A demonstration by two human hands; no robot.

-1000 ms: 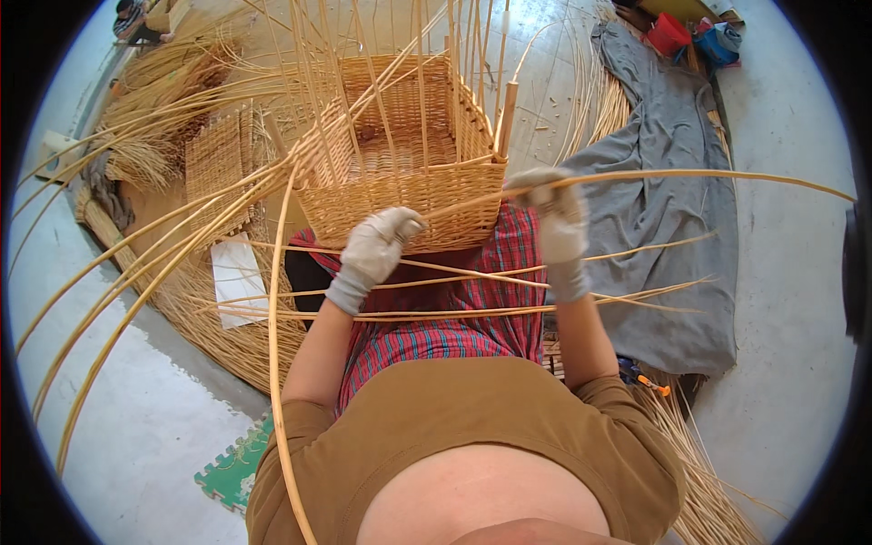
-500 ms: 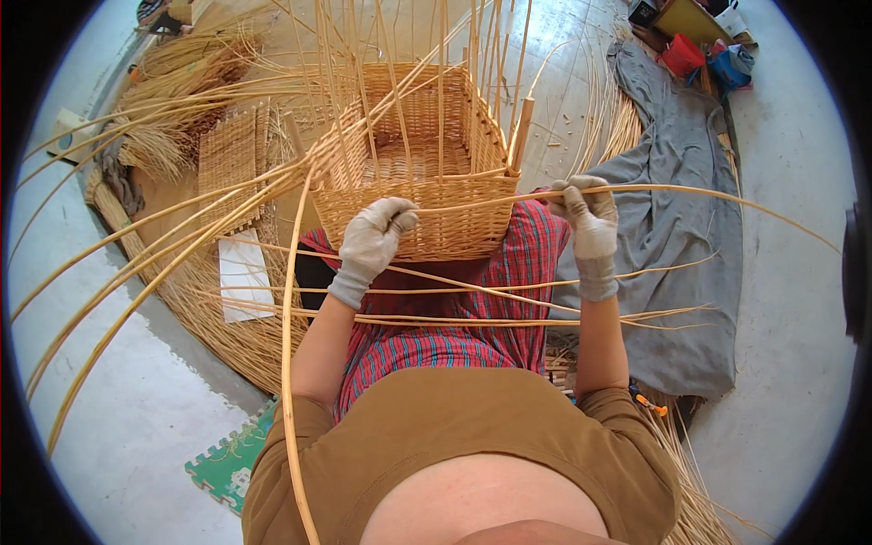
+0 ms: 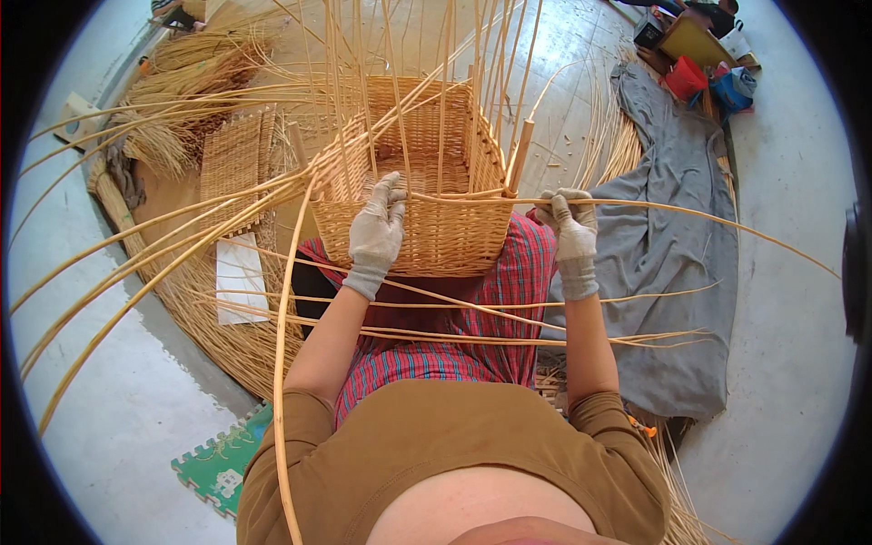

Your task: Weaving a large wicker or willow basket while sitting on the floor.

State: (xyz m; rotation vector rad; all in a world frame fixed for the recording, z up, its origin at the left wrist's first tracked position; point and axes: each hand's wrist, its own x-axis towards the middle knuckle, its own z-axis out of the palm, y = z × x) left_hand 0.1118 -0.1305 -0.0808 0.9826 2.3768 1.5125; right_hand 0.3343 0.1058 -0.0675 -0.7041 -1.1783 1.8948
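Note:
A woven wicker basket [image 3: 436,241] rests on my lap with its open top toward me, and tall upright stakes [image 3: 441,118] rise from its rim. My left hand [image 3: 377,234], in a pale glove, is at the near rim, its fingers closed around the left end of a long wicker rod [image 3: 708,214]. This rod runs along the near rim, past the right corner post [image 3: 520,156]. Beyond that corner, my gloved right hand [image 3: 572,232] pinches the same rod, which bends away to the far right. Several thick rods [image 3: 182,259] fan out leftward from the basket's left corner.
Loose rods [image 3: 454,338] lie across my lap. At left are a flat woven panel [image 3: 227,168], white paper [image 3: 242,282] and bundles of wicker [image 3: 195,82]. A grey cloth [image 3: 672,272] spreads at right, with a red bucket [image 3: 686,78] behind. A green foam mat [image 3: 218,459] lies lower left.
Both hands have brought the rod to the basket's near rim. My left hand has risen up the front wall, and my right hand has shifted slightly left and down.

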